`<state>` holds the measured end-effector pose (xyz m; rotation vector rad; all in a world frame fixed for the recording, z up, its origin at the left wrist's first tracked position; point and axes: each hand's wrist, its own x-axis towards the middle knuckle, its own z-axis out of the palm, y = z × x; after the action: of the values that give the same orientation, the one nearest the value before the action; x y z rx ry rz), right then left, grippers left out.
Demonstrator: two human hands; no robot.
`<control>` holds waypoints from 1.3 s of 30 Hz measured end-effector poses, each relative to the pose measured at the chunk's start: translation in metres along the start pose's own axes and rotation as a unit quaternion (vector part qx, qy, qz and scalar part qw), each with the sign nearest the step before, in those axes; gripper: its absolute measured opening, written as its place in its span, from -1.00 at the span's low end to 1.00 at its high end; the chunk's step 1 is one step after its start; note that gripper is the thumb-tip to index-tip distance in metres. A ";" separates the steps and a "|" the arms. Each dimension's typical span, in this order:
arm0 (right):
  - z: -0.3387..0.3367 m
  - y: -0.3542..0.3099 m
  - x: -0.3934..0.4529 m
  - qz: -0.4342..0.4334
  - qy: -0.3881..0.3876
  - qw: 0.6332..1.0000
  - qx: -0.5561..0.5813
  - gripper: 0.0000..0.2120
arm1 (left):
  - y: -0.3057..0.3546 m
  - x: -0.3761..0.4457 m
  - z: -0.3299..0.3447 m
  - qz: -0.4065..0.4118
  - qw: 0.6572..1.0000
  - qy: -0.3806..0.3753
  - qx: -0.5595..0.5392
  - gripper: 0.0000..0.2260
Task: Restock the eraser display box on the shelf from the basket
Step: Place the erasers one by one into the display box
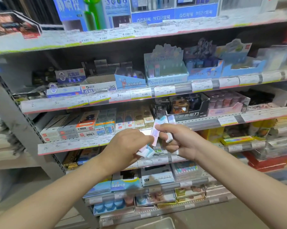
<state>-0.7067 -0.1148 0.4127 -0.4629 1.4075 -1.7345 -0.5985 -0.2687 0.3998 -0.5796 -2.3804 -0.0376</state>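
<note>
Both my hands are raised in front of the middle shelves and hold small wrapped erasers. My right hand (176, 138) grips a fan of several pastel erasers (162, 123), pink, white and blue. My left hand (126, 146) holds a few white and blue erasers (145, 150) under its palm, with its fingertips at a pink eraser (154, 138) in the right hand's bunch. A light blue eraser display box (166, 76) stands on the shelf above, with a few erasers in its left part. The basket's pale rim (157, 223) shows at the bottom edge.
Shelves full of stationery boxes fill the view, with price tags along each edge. A white 4B eraser box (98, 87) and a blue box (129, 82) stand left of the display box; dark blue boxes (204, 66) stand right of it. A grey upright (15, 113) frames the left side.
</note>
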 end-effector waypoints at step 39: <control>-0.113 -0.202 0.157 -0.331 0.014 0.869 -0.366 -0.74 | -0.146 0.170 0.050 -0.237 0.966 -0.088 0.048 -0.74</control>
<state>-0.9547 -0.1628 0.5328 -1.4819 2.0773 -1.6253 -0.8038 -0.3236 0.4861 0.0452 -2.6253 -0.0841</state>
